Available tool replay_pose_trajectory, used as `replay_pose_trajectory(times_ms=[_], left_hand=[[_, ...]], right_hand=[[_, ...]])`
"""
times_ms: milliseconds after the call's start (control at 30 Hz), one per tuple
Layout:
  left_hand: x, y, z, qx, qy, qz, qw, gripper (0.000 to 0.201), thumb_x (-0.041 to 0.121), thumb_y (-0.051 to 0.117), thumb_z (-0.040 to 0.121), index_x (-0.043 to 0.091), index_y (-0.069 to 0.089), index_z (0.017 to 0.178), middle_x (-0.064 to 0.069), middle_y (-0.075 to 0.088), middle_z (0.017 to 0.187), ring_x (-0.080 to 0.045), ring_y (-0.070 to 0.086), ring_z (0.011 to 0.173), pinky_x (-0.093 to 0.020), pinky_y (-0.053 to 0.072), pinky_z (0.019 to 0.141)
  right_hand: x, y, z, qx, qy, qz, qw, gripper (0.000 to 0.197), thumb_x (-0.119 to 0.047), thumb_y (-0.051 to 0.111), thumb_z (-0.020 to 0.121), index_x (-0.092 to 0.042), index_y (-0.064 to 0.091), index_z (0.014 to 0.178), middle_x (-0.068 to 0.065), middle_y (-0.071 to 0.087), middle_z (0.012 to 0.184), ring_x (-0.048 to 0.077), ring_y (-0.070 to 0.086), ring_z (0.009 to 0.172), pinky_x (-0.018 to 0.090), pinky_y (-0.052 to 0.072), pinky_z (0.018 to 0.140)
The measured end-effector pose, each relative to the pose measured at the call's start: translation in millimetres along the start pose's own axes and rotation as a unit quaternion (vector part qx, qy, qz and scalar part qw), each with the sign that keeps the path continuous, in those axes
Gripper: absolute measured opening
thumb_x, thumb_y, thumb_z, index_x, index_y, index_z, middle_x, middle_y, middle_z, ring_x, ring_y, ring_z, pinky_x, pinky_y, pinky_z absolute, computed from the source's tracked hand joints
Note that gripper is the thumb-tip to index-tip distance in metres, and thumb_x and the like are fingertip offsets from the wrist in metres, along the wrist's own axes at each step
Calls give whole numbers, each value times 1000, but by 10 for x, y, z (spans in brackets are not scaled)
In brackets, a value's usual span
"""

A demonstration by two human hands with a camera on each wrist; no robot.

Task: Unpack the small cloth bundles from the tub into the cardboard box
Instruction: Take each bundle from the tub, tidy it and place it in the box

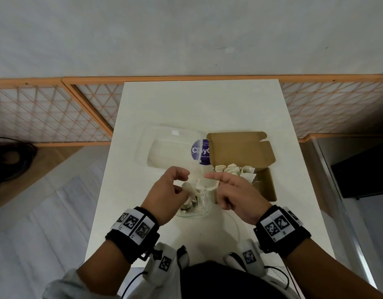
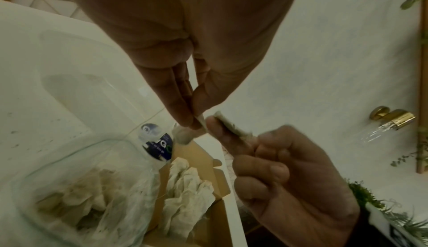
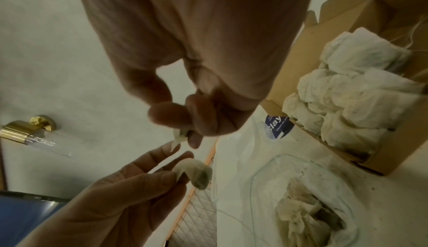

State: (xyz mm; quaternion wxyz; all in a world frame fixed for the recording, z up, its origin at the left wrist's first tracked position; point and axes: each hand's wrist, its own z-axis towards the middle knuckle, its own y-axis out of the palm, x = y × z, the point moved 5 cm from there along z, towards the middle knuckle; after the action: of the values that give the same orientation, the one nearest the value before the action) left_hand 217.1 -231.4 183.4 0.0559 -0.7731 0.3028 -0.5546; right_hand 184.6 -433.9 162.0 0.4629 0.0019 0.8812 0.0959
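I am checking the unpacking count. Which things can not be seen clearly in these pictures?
- Bundles in the tub: head view, both hands cover them; wrist views, cloudy plastic.
- Bundles in the cardboard box: overlapping, no count; right wrist view cuts the box at the edge.
- Purple label: half hidden by the box flap.
- Whether left hand and right hand pinch one bundle or two: blurred.

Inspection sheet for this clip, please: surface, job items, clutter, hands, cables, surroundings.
Surface: white table, dark specks near the tub.
Job's things: clear tub holds cloth bundles; cardboard box, open, holds several more.
Clutter: clear lid with purple label behind the tub.
Grippers: left hand and right hand each pinch a bundle over the tub; whether it is one bundle or two is unclear.
Cables: dark cables on the floor.
Surroundings: orange lattice fence, white wall.
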Motion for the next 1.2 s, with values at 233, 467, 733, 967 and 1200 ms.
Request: replay_pose_trajectory(times_ms=[233, 467, 733, 967, 1200], left_hand=[[236, -188, -26, 0, 25, -19, 999, 42, 18, 72, 93, 39, 53, 124, 7, 72, 108, -9, 72, 82, -26, 56, 71], [495, -310, -33, -27, 61, -57, 996, 37, 3, 72, 93, 27, 62, 119, -4, 78, 93, -23, 74, 82, -41, 61, 86], [758, -336, -73, -46, 105, -63, 991, 18, 9, 64, 101, 22, 68, 113, -5, 78, 88, -15, 69, 76, -27, 56, 77], [852, -349, -119, -38, 106, -71, 991, 15, 18, 74, 95, 20, 71, 110, 1, 78, 92, -14, 74, 83, -28, 59, 79], [854, -344, -125, -39, 119, 22, 992, 52, 11, 72, 94, 39, 50, 132, 9, 71, 97, -7, 71, 79, -17, 52, 73]], right_hand=[[-271, 71, -99, -23, -75, -102, 992, 22, -25, 61, 105, -7, 72, 111, 8, 81, 97, 10, 40, 47, 22, 35, 47], [-556, 168, -188, -45, -187, -189, 963, 40, -45, 65, 101, -6, 71, 111, 22, 68, 108, 36, 66, 100, 53, 55, 91], [-716, 211, -207, -57, -204, -198, 957, 38, -29, 69, 101, 3, 58, 84, 12, 48, 70, 18, 44, 65, 34, 40, 62], [-691, 262, -164, -45, -197, -179, 963, 44, -37, 70, 100, 5, 59, 91, 33, 55, 80, 27, 49, 67, 43, 42, 62], [-639, 267, -180, -51, -198, -153, 967, 26, -25, 73, 99, -20, 64, 123, 22, 68, 104, 24, 67, 89, 44, 59, 85]])
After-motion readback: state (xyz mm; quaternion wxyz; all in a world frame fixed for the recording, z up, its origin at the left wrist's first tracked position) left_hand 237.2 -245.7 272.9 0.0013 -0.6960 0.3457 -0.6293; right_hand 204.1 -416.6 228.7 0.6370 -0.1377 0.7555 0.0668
